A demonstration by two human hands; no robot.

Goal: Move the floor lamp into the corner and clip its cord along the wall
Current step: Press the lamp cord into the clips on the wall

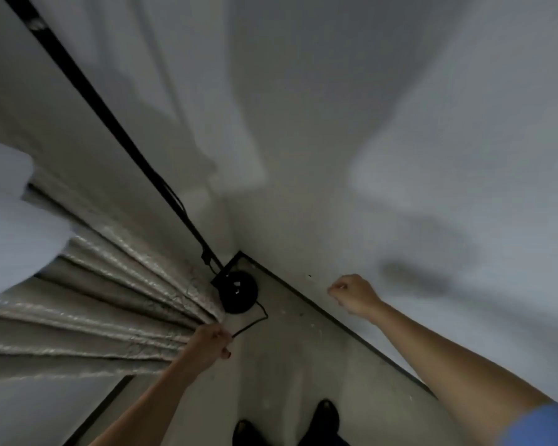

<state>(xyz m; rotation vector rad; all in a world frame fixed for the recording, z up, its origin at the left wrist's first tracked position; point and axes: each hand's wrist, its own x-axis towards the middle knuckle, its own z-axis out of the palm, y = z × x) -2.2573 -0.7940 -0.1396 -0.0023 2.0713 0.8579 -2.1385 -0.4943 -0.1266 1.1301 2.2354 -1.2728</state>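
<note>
- Head view, setting: two pale grey walls (pixel 351 130) meet in a corner above a light concrete floor (pixel 290 358), with a dark baseboard (pixel 345 323) running along the foot of the right-hand wall.
- Floor lamp: the round black base (pixel 239 291) sits on the floor tight in the corner; its thin black pole (pixel 110 114) rises toward the upper left of the frame.
- Cord (pixel 253 320): a thin black line leaves the base, loops over the floor and runs to the left hand.
- Curtain (pixel 87 304): pleated, beige and glossy, it hangs at the left, its folds converging just beside the lamp base.
- Left hand (pixel 210 344): closed in a pinch on the cord, right at the curtain's edge.
- Right hand (pixel 351 292): curled into a loose fist held against or just before the right-hand wall, low down near the baseboard; whether it holds anything cannot be told.
- Shoes (pixel 326 416): two dark toes show at the bottom edge, on the floor.
</note>
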